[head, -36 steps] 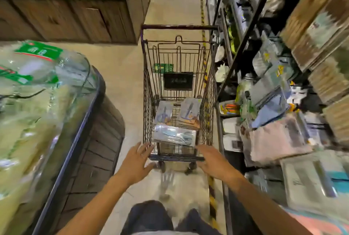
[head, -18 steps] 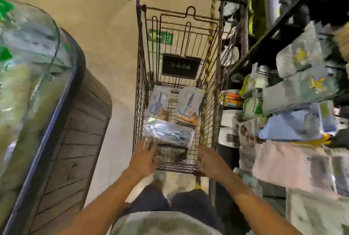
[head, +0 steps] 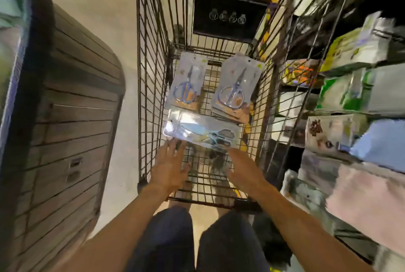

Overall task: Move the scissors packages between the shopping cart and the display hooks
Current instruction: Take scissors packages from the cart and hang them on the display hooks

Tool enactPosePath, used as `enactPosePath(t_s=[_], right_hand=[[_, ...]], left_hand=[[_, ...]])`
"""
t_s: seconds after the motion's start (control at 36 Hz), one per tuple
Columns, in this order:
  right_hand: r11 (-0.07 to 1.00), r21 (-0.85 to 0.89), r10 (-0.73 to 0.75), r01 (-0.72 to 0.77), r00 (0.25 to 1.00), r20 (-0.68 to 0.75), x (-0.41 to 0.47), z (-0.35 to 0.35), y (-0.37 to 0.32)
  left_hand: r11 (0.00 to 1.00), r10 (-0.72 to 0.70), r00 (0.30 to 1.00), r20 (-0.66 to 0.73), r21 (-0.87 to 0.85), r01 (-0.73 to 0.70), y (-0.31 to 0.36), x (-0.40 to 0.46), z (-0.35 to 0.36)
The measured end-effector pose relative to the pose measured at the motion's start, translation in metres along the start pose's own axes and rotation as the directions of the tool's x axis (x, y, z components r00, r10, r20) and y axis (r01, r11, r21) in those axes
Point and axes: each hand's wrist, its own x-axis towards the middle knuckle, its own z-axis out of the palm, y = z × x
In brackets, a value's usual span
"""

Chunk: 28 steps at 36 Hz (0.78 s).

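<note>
A shopping cart (head: 153,74) stands in an aisle, a wooden counter (head: 72,140) to its left and stocked shelves (head: 341,87) to its right. Inside it, two scissors packages (head: 188,81) and (head: 237,85) lie side by side at the far end, a third package (head: 201,129) crosswise before them. The left hand (head: 169,168) and right hand (head: 245,168) reach in at the near end, just beside the third package.
</note>
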Motion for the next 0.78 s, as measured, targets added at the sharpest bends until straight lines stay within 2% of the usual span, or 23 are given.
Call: enactPosePath(t_s=[0.14,0.25,0.36,0.58,0.67,0.78], right_hand=[[1.0,-0.016,0.02,-0.019,0.999,0.03,0.051,0.03,0.022],[0.988,-0.039,-0.153,0.149,0.977,-0.148,0.096,0.047,0.034],[0.96,-0.158,-0.267,0.233,0.931,-0.25,0.14,0.056,0.041],[0.911,-0.326,-0.36,0.253,0.873,-0.329,0.145,0.064,0.044],[0.93,-0.287,-0.318,0.232,0.899,-0.303,0.141,0.059,0.039],[0.952,-0.22,-0.246,0.213,0.96,-0.133,0.144,0.055,0.038]], left_hand=[[0.999,-0.03,0.999,0.028,-0.013,0.031,-0.004,0.031,0.032],[0.999,-0.043,0.999,0.024,-0.028,0.044,-0.013,0.048,0.049],[0.997,0.023,0.999,-0.032,-0.073,-0.025,-0.027,0.051,0.066],[0.993,-0.033,0.999,0.003,-0.115,0.033,-0.027,0.044,0.066],[0.99,-0.043,0.998,0.05,-0.133,0.049,-0.026,0.043,0.068],[0.991,-0.016,0.997,0.078,-0.132,0.026,-0.026,0.046,0.071]])
